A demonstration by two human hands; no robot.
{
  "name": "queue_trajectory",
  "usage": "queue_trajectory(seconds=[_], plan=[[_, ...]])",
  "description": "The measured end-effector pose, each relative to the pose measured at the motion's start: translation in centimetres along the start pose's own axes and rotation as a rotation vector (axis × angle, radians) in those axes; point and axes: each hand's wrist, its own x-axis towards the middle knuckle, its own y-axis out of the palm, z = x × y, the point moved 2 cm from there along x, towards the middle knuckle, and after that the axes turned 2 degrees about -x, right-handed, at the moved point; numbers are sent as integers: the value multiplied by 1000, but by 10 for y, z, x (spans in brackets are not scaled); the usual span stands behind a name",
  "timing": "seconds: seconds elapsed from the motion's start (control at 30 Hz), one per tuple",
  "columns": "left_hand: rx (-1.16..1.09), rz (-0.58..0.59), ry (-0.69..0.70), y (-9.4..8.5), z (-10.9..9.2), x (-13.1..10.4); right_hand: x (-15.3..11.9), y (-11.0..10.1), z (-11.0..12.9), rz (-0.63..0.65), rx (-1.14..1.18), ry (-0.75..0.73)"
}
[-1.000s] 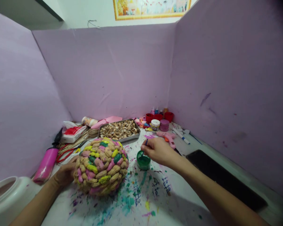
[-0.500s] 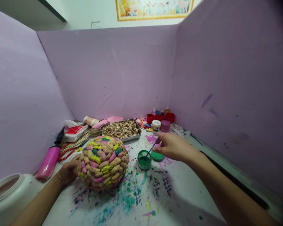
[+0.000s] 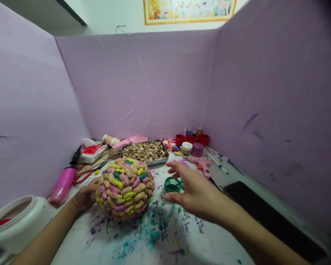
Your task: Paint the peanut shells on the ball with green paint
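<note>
A round ball covered in peanut shells [image 3: 127, 189], some painted pink, yellow and green, sits on the paint-stained table. My left hand [image 3: 85, 197] grips its left side, the fingertips hidden behind it. To the right of the ball stands an open jar of green paint [image 3: 169, 188]. A blue-handled paintbrush [image 3: 179, 183] leans in the jar, its handle partly behind my fingers. My right hand [image 3: 190, 189] hovers just right of the jar, thumb and fingers spread, holding nothing.
A metal tray [image 3: 158, 161] of shells lies behind the ball. Back right are paint jars [image 3: 198, 149], red cups [image 3: 203, 139], a pink glue gun [image 3: 201, 164] and a marker [image 3: 217, 163]. A black slab [image 3: 270, 217] lies right; scissors [image 3: 84, 176], a pink pump [image 3: 63, 186] and a white tub [image 3: 24, 221] left.
My right hand has let go of the paintbrush, which now rests in the green paint jar, and its fingers have opened. The view has shifted slightly. My left hand stays on the ball.
</note>
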Motion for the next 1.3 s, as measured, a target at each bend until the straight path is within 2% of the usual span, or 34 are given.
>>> queue_trajectory(seconds=[0.07,0.17,0.3,0.43,0.7,0.97,1.3], plan=[[0,-9,-7,1,0,1,0,18,1,62,122,7],[-3,-30,-2,3,0,2,0,38,0,58,232,4],[0,-45,7,4,1,2,1,53,-5,33,344,66],[1,-5,20,5,0,2,1,63,-9,44,370,81],[-18,60,48,10,-1,2,-2,70,-11,58,357,62],[-9,66,52,8,1,2,-4,70,-3,63,407,59],[71,61,79,11,3,5,-2,76,-11,46,600,73]])
